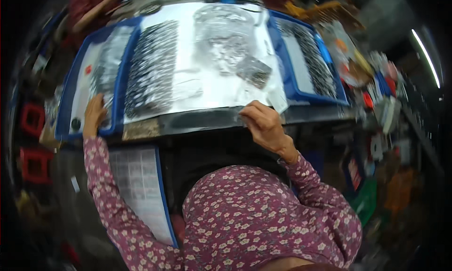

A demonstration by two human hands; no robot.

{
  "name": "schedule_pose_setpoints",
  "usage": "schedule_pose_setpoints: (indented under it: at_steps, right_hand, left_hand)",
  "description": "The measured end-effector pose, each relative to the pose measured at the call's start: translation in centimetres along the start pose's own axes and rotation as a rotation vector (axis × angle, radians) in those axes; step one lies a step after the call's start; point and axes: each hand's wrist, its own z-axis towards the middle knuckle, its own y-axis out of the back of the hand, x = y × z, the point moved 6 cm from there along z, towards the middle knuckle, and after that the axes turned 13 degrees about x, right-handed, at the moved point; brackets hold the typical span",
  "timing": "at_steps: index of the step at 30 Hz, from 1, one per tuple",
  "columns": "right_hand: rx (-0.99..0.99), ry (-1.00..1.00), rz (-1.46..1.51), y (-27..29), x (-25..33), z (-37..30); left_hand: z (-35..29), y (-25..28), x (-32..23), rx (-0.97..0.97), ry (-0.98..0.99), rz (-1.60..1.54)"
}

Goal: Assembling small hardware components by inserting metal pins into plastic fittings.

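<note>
**Left hand at the near end of a long band of shiny parts, left of a white sheet**

A person in a flowered purple top sits at a bench. The landmark is the white sheet (pixel 216 93) across its middle. To the sheet's left is the left blue tray (pixel 124 68), holding a band of shiny parts (pixel 114 54). The band's long axis runs away from the person, its far end leaning slightly toward the sheet.

The left hand (pixel 96 112) is over this tray's near end, left of the sheet's near left corner. Its fingers point away from the person, fairly close together. The band lies ahead of them and a little toward the sheet. Blur hides the fingertips, so I cannot tell whether they grip or touch a part.

The right hand (pixel 262 123) is well apart from the band, beyond the sheet's near edge on the person's side. Its fingers are curled narrow, as if pinching; whether anything is between them cannot be told.

On the sheet's left side lie dark, slanting rows of metal pieces (pixel 153 66); toward its right, a small clear bag (pixel 254 72). The right blue tray (pixel 285 64) stands at the sheet's right.
</note>
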Motion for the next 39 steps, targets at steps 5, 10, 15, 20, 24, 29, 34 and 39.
schedule_pose_setpoints:
  at_steps: [5, 10, 15, 20, 24, 29, 34, 39]
  right_hand:
    - [-0.029, -0.047, -0.024, 1.6, -1.5, -3.1]
    - [-0.118, -0.089, -0.085, 3.7, -2.9, -5.2]
    - [-0.195, -0.114, -0.090, 5.8, -4.8, -6.2]
    - [-0.221, -0.124, -0.163, 8.4, -6.8, -5.4]
    - [-0.192, -0.119, -0.270, 11.0, -8.9, -3.2]
    - [-0.104, -0.146, -0.420, 13.5, -17.1, 0.8]
    - [0.106, -0.328, -0.630, 13.3, -29.1, 5.4]
    - [0.120, -0.317, -0.722, 12.3, -36.6, 8.6]
  left_hand:
    - [0.3, 0.7, -0.7, 0.152, 0.123, 0.084]
    - [-1.2, 2.7, -1.1, -0.095, 0.015, 0.119]
    - [-2.6, 5.7, -3.4, -0.034, 0.183, 0.140]
    - [-5.0, 7.5, -3.6, -0.219, 0.209, 0.026]
    - [-7.3, 8.8, -3.0, -0.430, 0.307, -0.268]
    - [-9.2, 10.7, -3.2, -0.687, 0.317, -0.359]
    - [-8.7, 12.4, -8.6, -0.752, 0.332, -0.494]
    - [-7.5, 13.0, -14.4, -0.658, 0.353, -0.586]
